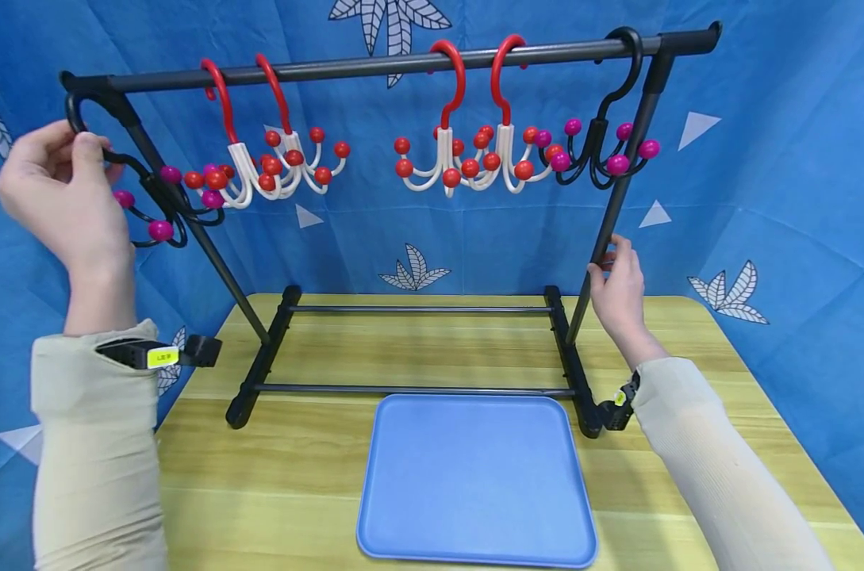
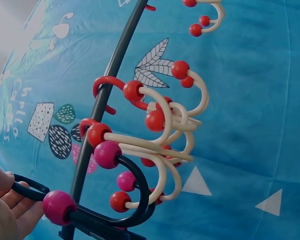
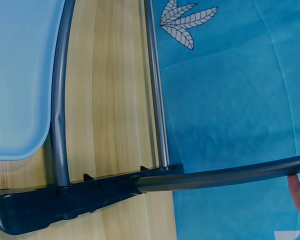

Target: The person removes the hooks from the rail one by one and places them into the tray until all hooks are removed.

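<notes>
Blue cloth printed with white leaves hangs behind everything, and in front of it I have a wooden counter (image 1: 310, 468) carrying a black rack (image 1: 403, 62), with a blue tray (image 1: 474, 484) lying flat on the near side, just in front of the rack's lower bar.

Along the top rail hang four white hangers with red hooks (image 1: 453, 119), two left of centre and two right of centre, and a black hanger with magenta balls (image 1: 603, 147) at the far right end.

A second black hanger (image 1: 156, 202) is at the left end, and that is the one I am working on. I judge the step in hand to be taking this hanger at the rail: its hook loops round the left corner of the rack and it is not yet free. The next move calls for lifting the hook up and clear of the rail end without snagging the white hanger beside it.

As for the grip, my left hand (image 1: 56, 190) has fingers and thumb curled round the black hook, a narrow pinch; the left wrist view shows fingertips (image 2: 12, 200) against the loop. My right hand (image 1: 617, 281) curls lightly round the rack's right upright, steadying it.
</notes>
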A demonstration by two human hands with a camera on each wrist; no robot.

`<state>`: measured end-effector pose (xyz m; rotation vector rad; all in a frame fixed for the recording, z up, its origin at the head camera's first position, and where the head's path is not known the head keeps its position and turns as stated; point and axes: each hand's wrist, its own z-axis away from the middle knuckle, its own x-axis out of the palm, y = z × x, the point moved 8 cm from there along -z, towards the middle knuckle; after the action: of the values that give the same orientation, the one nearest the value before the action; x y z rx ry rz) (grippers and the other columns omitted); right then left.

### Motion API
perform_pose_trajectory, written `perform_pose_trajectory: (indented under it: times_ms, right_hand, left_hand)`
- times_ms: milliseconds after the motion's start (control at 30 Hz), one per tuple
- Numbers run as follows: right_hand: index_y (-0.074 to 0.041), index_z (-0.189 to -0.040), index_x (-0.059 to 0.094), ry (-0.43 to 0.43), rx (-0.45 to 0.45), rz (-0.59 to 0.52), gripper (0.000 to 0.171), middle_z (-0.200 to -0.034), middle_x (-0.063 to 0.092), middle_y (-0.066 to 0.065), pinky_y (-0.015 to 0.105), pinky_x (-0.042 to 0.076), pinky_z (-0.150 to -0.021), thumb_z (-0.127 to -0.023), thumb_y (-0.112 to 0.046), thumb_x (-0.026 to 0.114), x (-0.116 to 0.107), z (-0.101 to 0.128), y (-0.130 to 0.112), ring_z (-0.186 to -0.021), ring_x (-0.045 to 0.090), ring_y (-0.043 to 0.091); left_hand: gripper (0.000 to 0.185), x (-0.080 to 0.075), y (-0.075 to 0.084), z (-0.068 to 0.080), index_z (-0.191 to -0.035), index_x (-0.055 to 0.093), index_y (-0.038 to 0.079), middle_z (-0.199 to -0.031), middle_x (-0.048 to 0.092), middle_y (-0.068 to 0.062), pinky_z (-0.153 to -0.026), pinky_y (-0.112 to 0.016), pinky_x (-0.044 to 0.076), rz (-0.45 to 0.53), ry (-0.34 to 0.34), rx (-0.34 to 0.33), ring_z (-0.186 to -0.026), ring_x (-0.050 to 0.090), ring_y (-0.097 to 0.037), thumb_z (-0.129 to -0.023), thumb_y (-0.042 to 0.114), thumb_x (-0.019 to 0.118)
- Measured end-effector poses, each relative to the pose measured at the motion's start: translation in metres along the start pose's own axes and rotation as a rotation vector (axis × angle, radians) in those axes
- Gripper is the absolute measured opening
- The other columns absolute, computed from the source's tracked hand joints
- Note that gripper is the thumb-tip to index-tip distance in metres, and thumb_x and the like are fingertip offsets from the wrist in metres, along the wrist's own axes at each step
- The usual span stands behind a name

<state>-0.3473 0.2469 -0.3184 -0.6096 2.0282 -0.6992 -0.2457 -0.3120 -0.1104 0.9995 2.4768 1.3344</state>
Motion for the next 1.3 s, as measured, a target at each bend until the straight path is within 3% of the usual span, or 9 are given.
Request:
perform_pose_trajectory:
  times_ms: [367,667,833,933,1067,1167,1300]
  right_hand:
    - [-0.002,-0.134,0.029,0.009,-0.007,0.003,0.043,-0.115,0.045,0.023,0.049,0.044,-0.084,-0.094,-0.009,0.046,0.001,-0.001,0.001,-0.103,0.050,0.036]
    - [-0.004,-0.135,0.027,-0.007,0.011,-0.005,0.044,-0.116,0.044,0.023,0.049,0.045,-0.085,-0.095,-0.011,0.043,0.001,0.000,0.001,-0.104,0.049,0.036]
    - [-0.004,-0.135,0.028,-0.013,0.009,-0.008,0.044,-0.116,0.044,0.023,0.049,0.044,-0.085,-0.095,-0.012,0.043,0.001,0.001,0.000,-0.104,0.049,0.036]
    - [-0.004,-0.136,0.027,-0.017,0.013,-0.008,0.044,-0.117,0.044,0.024,0.049,0.044,-0.085,-0.096,-0.013,0.043,0.001,0.001,0.001,-0.104,0.049,0.036]
    - [-0.003,-0.135,0.028,-0.012,0.003,-0.009,0.044,-0.117,0.045,0.023,0.049,0.044,-0.085,-0.095,-0.012,0.044,0.001,0.000,0.000,-0.104,0.050,0.036]
    - [-0.003,-0.135,0.029,-0.009,-0.001,-0.013,0.044,-0.116,0.045,0.023,0.049,0.043,-0.085,-0.095,-0.011,0.045,0.000,-0.001,0.000,-0.103,0.050,0.036]
    - [-0.004,-0.135,0.028,-0.022,0.008,-0.022,0.044,-0.117,0.045,0.023,0.050,0.043,-0.086,-0.095,-0.011,0.045,0.000,-0.001,0.001,-0.105,0.049,0.037]
  left_hand:
    - [0.018,-0.001,0.021,-0.004,-0.104,0.062,0.013,-0.094,0.058,0.004,-0.090,-0.017,0.044,0.100,0.006,-0.040,-0.095,0.055,-0.007,-0.088,0.016,0.056]
    - [0.019,0.005,0.020,-0.021,-0.105,0.061,0.014,-0.096,0.060,0.003,-0.090,-0.016,0.043,0.116,-0.002,-0.019,-0.096,0.057,-0.007,-0.087,0.019,0.058]
    - [0.020,0.010,0.025,-0.028,-0.106,0.059,0.014,-0.096,0.057,0.003,-0.092,-0.015,0.042,0.159,-0.012,-0.048,-0.095,0.057,-0.006,-0.087,0.017,0.057]
    - [0.020,0.010,0.033,-0.022,-0.107,0.059,0.014,-0.095,0.056,0.005,-0.092,-0.015,0.041,0.115,-0.026,-0.030,-0.094,0.055,-0.005,-0.088,0.018,0.056]
    - [0.021,0.006,0.039,-0.004,-0.109,0.060,0.015,-0.095,0.056,0.010,-0.091,-0.016,0.041,-0.042,-0.048,0.034,-0.092,0.053,-0.001,-0.090,0.020,0.053]
    - [0.021,0.003,0.037,0.009,-0.109,0.061,0.015,-0.093,0.056,0.012,-0.089,-0.016,0.043,-0.126,-0.060,0.069,-0.089,0.055,0.000,-0.091,0.021,0.052]
    - [0.021,-0.001,0.028,0.025,-0.106,0.065,0.013,-0.089,0.058,0.012,-0.084,-0.015,0.046,-0.160,-0.061,0.094,-0.085,0.058,-0.001,-0.090,0.021,0.054]
